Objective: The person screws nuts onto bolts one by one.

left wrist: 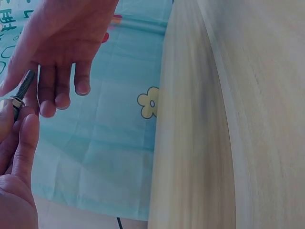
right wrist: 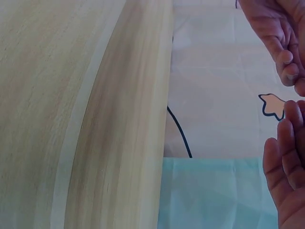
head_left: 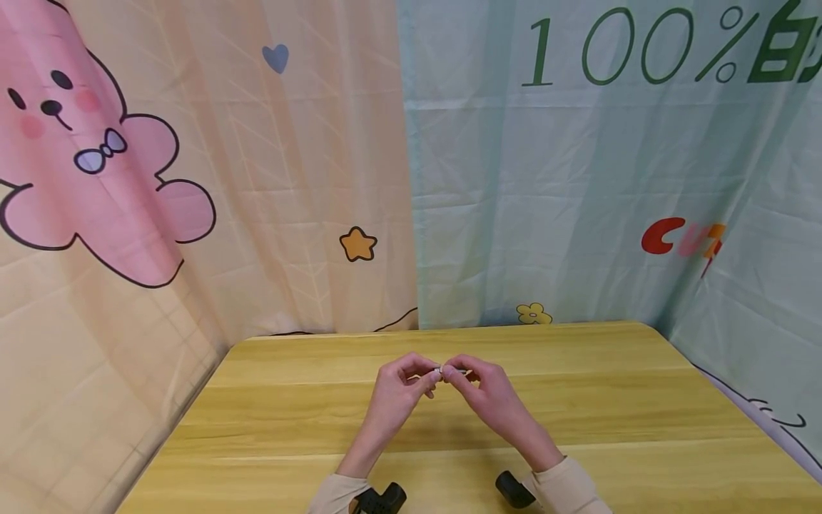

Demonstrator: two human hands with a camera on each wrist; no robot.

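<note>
Over the middle of the table, both hands meet at a small metal bolt [head_left: 463,371]. My left hand [head_left: 403,385] pinches one end of it between thumb and index finger. From the other side, my right hand [head_left: 486,392] has its thumb and index finger around the bolt, and part of the shank shows past them. The left wrist view shows the dark threaded bolt [left wrist: 25,83] slanting up, a shiny nut-like collar [left wrist: 17,101] low on it by the left fingertips. Its lower end is hidden by those fingers. In the right wrist view the bolt is out of frame.
A wooden table [head_left: 289,421] lies under the hands. Behind it hang a peach curtain [head_left: 308,178] and a pale blue curtain [head_left: 514,185] with printed figures. Black wrist devices [head_left: 383,499] sit by the sleeves.
</note>
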